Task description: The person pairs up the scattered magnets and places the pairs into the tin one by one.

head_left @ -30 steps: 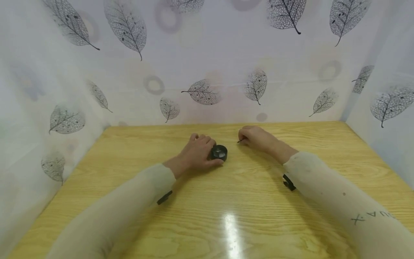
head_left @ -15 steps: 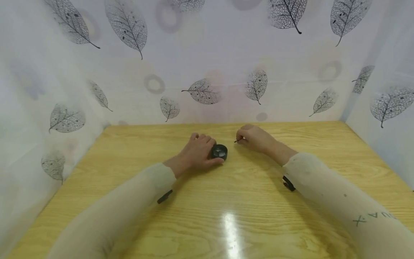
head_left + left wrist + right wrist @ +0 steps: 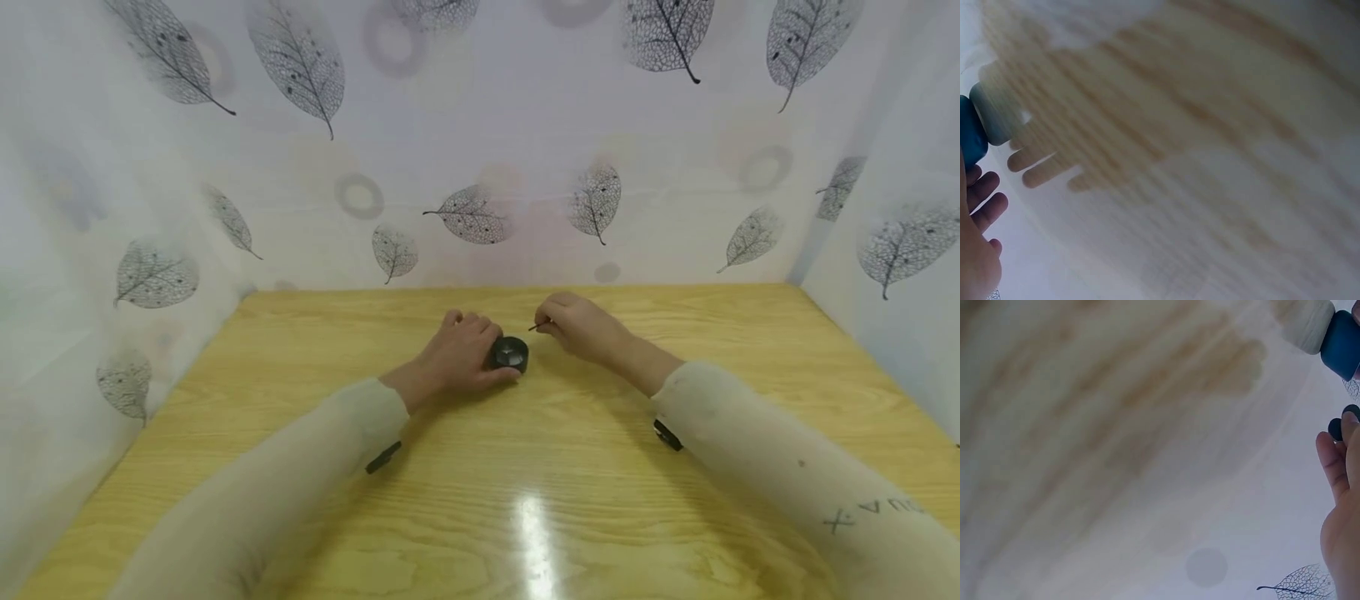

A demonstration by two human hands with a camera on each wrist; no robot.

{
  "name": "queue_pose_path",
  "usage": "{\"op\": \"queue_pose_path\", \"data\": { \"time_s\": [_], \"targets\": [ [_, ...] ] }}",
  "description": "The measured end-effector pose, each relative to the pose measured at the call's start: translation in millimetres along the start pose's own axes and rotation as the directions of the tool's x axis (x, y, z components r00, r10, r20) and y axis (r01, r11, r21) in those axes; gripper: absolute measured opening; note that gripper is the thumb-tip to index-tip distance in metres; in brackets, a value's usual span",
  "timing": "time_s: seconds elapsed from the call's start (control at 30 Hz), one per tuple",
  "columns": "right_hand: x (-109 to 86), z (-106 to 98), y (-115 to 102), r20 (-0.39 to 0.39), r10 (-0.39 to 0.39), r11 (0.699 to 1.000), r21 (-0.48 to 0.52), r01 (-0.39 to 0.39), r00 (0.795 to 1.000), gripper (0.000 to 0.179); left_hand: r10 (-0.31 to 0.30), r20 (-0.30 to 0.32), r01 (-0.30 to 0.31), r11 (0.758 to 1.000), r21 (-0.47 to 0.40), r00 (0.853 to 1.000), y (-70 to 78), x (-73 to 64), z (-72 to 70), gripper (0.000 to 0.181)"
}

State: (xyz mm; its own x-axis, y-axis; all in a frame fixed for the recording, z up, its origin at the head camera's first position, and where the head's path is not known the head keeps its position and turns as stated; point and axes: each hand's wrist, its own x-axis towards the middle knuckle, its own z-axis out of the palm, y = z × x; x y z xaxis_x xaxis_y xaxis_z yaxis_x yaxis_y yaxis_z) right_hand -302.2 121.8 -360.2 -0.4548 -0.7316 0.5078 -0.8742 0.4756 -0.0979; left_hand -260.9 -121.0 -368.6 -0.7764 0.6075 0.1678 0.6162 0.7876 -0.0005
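In the head view, a low black round container point(image 3: 511, 354) stands on the table. Its top looks hollow, with pale lines meeting inside. My left hand point(image 3: 461, 354) grips its left side, the thumb along the near edge and fingers behind. The left wrist view shows the container point(image 3: 969, 134) dark blue at the edge, beside my left fingers point(image 3: 990, 211). Just right of it, my right hand point(image 3: 581, 327) pinches a small thin dark piece point(image 3: 534, 327) pointing left, apart from the container. In the right wrist view this piece point(image 3: 1335, 429) looks rounded, partly covered by a fingertip.
The glossy wooden table point(image 3: 480, 467) mirrors the hands and the container in both wrist views. A pale leaf-print cloth point(image 3: 517, 150) hangs behind it and along both sides. Dark straps or clips show at both sleeves.
My right hand has moved left with the small dark piece, closer to the container. The left hand and the container have stayed in place.
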Motion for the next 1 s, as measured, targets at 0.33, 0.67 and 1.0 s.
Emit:
{"op": "queue_pose_path", "data": {
  "time_s": [0.33,0.67,1.0],
  "targets": [
    [10.6,6.1,-18.1,-0.036,-0.038,0.994,0.099,0.041,0.999,0.01,-0.008,-0.002,0.008,1.0,0.007,1.0,-1.0,0.1,-2.5,0.065],
    [14.5,22.6,-34.9,0.127,-0.026,0.997,0.07,0.017,0.992,0.01,0.003,0.021,-0.003,1.0,-0.023,1.0,2.9,-7.2,5.4,0.061],
    [29.0,17.8,-37.6,0.237,0.039,0.998,0.039,-0.05,0.971,0.007,0.052,-0.036,-0.05,0.998,0.038,0.998,-0.1,-1.9,3.8,0.057]
  ]
}}
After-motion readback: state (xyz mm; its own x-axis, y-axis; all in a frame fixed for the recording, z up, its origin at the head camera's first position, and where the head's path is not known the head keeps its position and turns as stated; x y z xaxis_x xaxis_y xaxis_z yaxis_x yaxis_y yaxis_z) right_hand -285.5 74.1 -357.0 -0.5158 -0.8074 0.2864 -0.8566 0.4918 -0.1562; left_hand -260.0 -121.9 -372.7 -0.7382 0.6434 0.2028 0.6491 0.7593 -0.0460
